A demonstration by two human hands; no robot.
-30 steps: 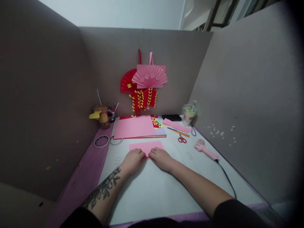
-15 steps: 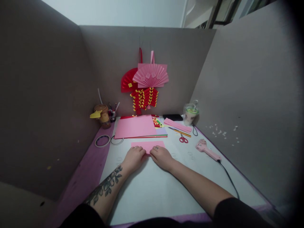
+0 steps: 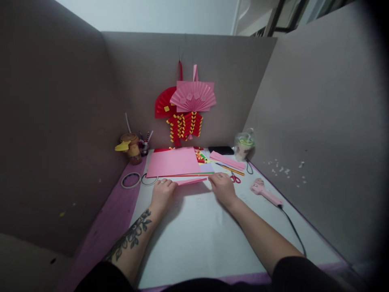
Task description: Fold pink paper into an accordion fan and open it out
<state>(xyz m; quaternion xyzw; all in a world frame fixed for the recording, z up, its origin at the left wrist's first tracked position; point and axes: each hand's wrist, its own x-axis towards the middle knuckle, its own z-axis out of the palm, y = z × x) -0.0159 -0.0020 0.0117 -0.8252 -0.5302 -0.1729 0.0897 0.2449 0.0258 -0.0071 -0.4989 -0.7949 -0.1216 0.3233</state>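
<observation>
A piece of pink paper (image 3: 191,181) is seen almost edge-on as a thin band, tilting up slightly to the right, with a shadow below it on the white table cover. My left hand (image 3: 163,194) is closed on its left end, a ring on one finger. At the other end, my right hand (image 3: 223,188) has its fingers pinched together by the paper's tip; the exact contact is hard to see. Just beyond lies a stack of coloured sheets, a large pink sheet (image 3: 173,163) on top. Red-handled scissors (image 3: 235,178) are partly hidden behind my right hand.
Rolls of tape (image 3: 131,181) lie at left, near a brown cup (image 3: 133,149). To the right are pink strips (image 3: 227,160), a pencil (image 3: 234,169) and a corded pink glue gun (image 3: 266,193). Paper fans (image 3: 193,97) hang on the grey back panel (image 3: 136,73).
Both hands have moved apart and a little farther from me. The pink paper, flat on the table before, is now turned nearly edge-on between them.
</observation>
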